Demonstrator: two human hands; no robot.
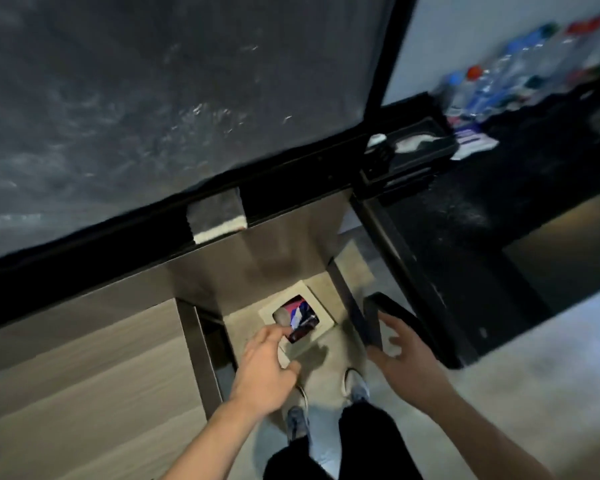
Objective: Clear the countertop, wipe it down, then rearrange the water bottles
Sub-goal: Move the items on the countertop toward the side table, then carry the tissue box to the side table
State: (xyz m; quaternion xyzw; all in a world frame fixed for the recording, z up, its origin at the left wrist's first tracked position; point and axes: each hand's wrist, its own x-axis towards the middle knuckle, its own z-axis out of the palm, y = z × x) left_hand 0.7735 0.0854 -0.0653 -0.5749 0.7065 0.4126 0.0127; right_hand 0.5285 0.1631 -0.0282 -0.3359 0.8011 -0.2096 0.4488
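- Left hand point(269, 363) over bin point(321, 311), fingers point(278, 332) loosely spread, gripping nothing.
- Right hand point(400, 355), fingers spread, touching dark lid point(373, 322).
- Blurred bottles point(482, 88) on table point(520, 168).

speckled black countertop point(499, 188); red, blue bottle caps point(474, 71)

Dim room, pale wall point(465, 36), wood-grain cabinet fronts point(84, 375), grey floor point(534, 375)
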